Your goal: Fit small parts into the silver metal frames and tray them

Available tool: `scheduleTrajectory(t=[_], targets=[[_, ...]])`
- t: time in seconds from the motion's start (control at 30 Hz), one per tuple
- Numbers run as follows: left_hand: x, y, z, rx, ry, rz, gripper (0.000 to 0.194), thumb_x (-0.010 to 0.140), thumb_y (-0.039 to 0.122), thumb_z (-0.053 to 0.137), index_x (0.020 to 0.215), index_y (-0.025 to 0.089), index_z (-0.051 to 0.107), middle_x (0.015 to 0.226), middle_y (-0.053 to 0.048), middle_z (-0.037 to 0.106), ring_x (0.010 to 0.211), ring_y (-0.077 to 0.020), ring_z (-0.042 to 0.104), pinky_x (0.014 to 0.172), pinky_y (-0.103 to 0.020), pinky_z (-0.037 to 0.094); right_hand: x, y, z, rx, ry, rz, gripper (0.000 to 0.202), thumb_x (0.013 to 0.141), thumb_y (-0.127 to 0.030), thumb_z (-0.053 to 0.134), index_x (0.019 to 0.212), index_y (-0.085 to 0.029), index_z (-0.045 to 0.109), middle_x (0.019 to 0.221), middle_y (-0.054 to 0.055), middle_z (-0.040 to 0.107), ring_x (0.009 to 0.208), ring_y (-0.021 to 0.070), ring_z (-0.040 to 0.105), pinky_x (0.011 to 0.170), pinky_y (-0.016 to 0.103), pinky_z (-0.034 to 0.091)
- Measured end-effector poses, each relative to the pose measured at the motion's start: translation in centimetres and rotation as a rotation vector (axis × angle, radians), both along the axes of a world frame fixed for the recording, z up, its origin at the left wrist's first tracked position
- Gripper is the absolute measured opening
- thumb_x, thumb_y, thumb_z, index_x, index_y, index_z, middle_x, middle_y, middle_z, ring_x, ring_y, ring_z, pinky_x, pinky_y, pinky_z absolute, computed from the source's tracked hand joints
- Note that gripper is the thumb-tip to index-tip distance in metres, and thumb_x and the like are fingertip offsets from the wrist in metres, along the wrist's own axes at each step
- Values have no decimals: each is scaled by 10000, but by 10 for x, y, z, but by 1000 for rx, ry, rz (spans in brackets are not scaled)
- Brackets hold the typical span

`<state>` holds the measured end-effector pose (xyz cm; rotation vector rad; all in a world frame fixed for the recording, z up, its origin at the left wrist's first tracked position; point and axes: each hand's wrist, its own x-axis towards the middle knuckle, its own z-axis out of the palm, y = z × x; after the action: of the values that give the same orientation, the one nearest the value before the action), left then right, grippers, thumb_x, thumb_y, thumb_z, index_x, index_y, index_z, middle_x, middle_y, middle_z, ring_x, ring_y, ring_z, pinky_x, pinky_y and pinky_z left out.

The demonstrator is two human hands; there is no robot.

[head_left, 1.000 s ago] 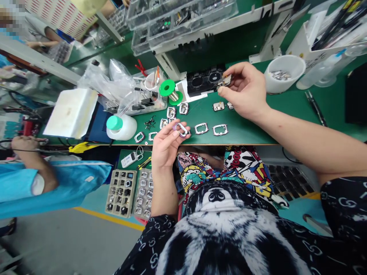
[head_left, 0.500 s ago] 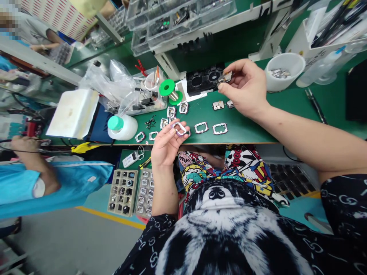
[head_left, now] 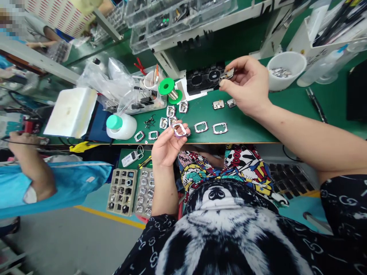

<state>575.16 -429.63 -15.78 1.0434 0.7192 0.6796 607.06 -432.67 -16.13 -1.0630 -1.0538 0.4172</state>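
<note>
Between the thumb and fingers of my left hand [head_left: 168,147] is a purple-edged watch frame [head_left: 179,130], held near the bench's front edge. My right hand [head_left: 248,86] pinches a small metallic watch part [head_left: 228,73] over the right end of a black fixture [head_left: 205,78] with round recesses. Two more metallic parts lie below it, one [head_left: 218,104] in full view, the other beside my right hand. Two open frames, one [head_left: 201,127] nearer my left hand and another [head_left: 220,128], rest on the green bench. Several filled frames [head_left: 183,107] sit behind my left hand.
A green solder spool [head_left: 166,87], a bottle with a green cap [head_left: 122,126] and a bin of bags [head_left: 143,99] stand left. A white cup of parts [head_left: 286,70] and tweezers [head_left: 316,105] are right. A co-worker's arm [head_left: 34,164] is at far left.
The frame in my left hand has turned to face the camera more. The part in my right hand has tilted slightly and shifted a little right.
</note>
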Motion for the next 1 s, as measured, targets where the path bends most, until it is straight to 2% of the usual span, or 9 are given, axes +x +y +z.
scheduleTrajectory(t=[0.2,0.4,0.5,0.6,0.73,0.83,0.9,1.0], targets=[[-1,0,-1,-25,-1,12,374,971,432,772,1257,191,768,1383,-157,752,1227,-297,769,892,-336,731,-1,-1,3,-1,15,-37,539,731,-626,1008,1017,-343,649,1000,2,718,884,252,677,837,476,643],[-9,4,-4,10,8,-6,394,1002,460,738,1284,185,748,1458,-174,708,1293,-304,736,957,-342,716,9,8,4,95,135,-79,540,670,-532,1064,956,-318,660,920,-17,668,715,190,644,688,435,650],[-10,2,-2,-25,-18,7,371,985,452,756,1246,190,771,1404,-154,738,1212,-262,767,888,-281,714,9,8,3,70,128,-38,563,667,-555,1067,964,-307,658,931,-10,668,731,194,647,694,436,653],[-10,-2,2,10,-45,47,356,950,408,803,1242,205,788,1327,-131,765,1130,-232,780,805,-255,709,5,4,2,-49,71,70,581,671,-582,1060,988,-290,670,955,1,700,766,204,658,747,444,648],[-16,-4,1,289,56,185,394,879,301,882,1262,269,798,1275,-86,764,1109,-238,766,804,-312,714,-1,-4,0,-187,-19,204,616,662,-566,1059,1068,-265,707,1042,28,740,868,233,677,802,443,641],[-26,-2,-4,545,246,283,446,842,280,912,1273,303,797,1232,-64,752,1115,-228,744,842,-329,700,-5,-11,1,-241,-154,263,558,754,-524,998,1165,-270,718,1090,36,756,915,240,669,814,427,630],[-33,-2,-6,705,400,296,493,851,277,893,1327,315,773,1268,-65,731,1139,-223,722,858,-328,685,-8,-15,1,-242,-294,255,439,811,-459,941,1151,-261,744,1094,44,753,916,246,671,833,433,613],[-38,-3,-4,913,616,245,501,903,239,813,1390,321,727,1345,-62,708,1173,-230,698,883,-358,672,-11,-20,1,-221,-520,242,280,859,-379,851,1091,-244,774,1087,55,742,920,263,683,879,455,580]])
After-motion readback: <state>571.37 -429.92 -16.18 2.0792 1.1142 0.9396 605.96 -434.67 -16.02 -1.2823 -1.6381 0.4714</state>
